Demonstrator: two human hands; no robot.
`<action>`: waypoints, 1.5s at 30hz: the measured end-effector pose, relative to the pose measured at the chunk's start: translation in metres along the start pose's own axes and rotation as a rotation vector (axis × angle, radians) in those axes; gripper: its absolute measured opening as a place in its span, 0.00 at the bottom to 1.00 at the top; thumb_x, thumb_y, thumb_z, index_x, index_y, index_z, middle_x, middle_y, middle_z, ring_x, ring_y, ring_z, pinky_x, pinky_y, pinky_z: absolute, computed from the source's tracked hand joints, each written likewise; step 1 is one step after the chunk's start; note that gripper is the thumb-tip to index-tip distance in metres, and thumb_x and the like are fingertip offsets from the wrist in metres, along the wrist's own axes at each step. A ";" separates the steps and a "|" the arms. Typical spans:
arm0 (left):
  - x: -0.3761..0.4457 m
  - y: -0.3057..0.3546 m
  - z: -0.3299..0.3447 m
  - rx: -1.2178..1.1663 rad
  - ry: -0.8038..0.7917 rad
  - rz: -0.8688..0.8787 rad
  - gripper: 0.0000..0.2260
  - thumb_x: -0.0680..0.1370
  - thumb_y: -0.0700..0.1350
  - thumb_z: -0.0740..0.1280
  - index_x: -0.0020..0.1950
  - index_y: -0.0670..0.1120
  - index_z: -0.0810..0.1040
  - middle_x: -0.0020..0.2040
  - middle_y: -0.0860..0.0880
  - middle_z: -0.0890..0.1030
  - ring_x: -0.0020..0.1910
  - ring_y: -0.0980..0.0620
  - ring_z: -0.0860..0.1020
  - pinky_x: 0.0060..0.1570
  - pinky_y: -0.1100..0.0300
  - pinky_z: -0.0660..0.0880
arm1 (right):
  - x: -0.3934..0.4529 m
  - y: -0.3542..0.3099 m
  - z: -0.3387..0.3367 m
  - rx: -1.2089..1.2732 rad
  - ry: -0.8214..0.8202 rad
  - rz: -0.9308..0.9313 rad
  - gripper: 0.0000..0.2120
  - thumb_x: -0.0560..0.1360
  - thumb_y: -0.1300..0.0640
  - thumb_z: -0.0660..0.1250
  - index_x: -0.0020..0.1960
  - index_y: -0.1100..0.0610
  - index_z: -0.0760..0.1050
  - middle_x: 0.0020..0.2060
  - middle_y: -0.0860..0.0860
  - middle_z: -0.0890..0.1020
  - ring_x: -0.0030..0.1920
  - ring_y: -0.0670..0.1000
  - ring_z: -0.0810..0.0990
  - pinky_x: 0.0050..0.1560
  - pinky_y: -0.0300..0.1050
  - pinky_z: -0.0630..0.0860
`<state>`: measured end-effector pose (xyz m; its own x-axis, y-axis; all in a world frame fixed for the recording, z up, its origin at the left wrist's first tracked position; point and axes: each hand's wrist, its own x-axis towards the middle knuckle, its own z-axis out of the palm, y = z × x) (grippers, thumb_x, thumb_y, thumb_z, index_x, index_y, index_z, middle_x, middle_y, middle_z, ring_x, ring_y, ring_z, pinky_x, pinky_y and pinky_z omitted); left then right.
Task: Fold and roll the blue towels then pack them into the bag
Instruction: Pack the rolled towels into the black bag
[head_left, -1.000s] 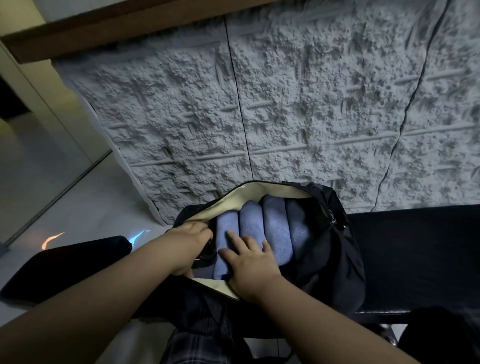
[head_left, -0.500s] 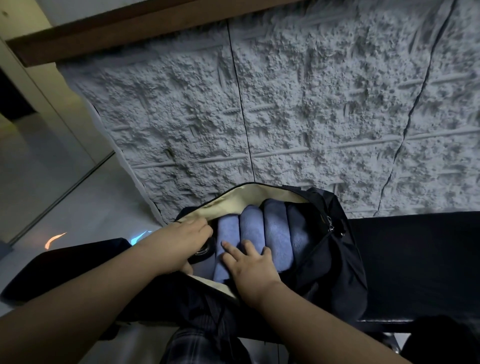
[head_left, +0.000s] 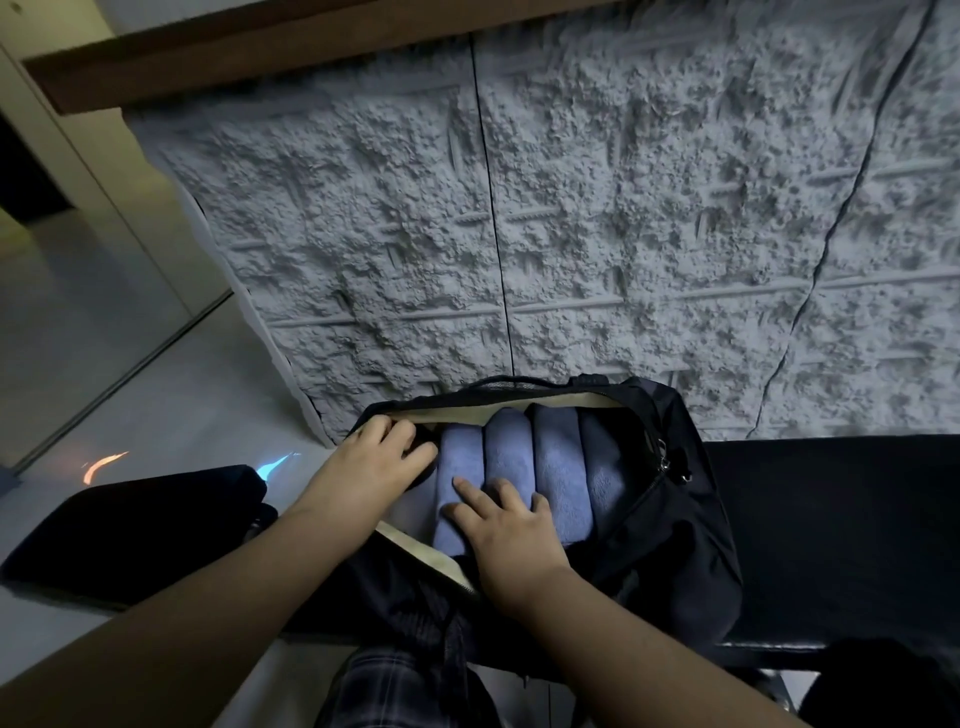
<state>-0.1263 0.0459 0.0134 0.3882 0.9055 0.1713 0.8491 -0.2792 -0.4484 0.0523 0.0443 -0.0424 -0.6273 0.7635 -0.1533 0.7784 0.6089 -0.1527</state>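
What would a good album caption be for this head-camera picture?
Right hand presses rolled blue towels into an open black bag while the left hand holds its edge.

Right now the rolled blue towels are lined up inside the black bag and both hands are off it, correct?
Not quite. The head view shows the left hand holding the black bag's rim and the right hand flat on the blue towels.

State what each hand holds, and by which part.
Left hand grips the bag by its opening edge; right hand lies flat on the rolled towels, holding nothing.
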 end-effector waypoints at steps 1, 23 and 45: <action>0.000 0.000 0.000 0.017 -0.004 -0.021 0.24 0.50 0.32 0.74 0.45 0.43 0.79 0.40 0.44 0.76 0.36 0.43 0.74 0.28 0.56 0.74 | 0.000 0.000 0.001 0.003 0.007 0.000 0.28 0.79 0.52 0.58 0.76 0.46 0.49 0.77 0.44 0.42 0.75 0.56 0.46 0.69 0.65 0.54; 0.030 0.009 0.013 -0.251 -0.251 -0.335 0.25 0.78 0.53 0.62 0.74 0.56 0.58 0.68 0.47 0.64 0.58 0.40 0.68 0.60 0.51 0.69 | -0.009 -0.002 -0.006 0.154 0.082 0.054 0.28 0.80 0.49 0.57 0.76 0.42 0.48 0.77 0.52 0.46 0.76 0.56 0.38 0.71 0.63 0.35; 0.010 0.008 0.019 -0.438 -0.026 -0.361 0.19 0.75 0.54 0.67 0.63 0.47 0.73 0.61 0.44 0.72 0.62 0.41 0.68 0.61 0.48 0.69 | -0.036 0.044 -0.016 0.320 0.294 0.089 0.22 0.76 0.44 0.62 0.67 0.49 0.68 0.67 0.46 0.67 0.68 0.48 0.64 0.67 0.41 0.63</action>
<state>-0.1223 0.0586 -0.0050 0.0419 0.9741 0.2220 0.9978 -0.0524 0.0415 0.1094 0.0469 -0.0283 -0.4889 0.8669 0.0975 0.7539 0.4761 -0.4528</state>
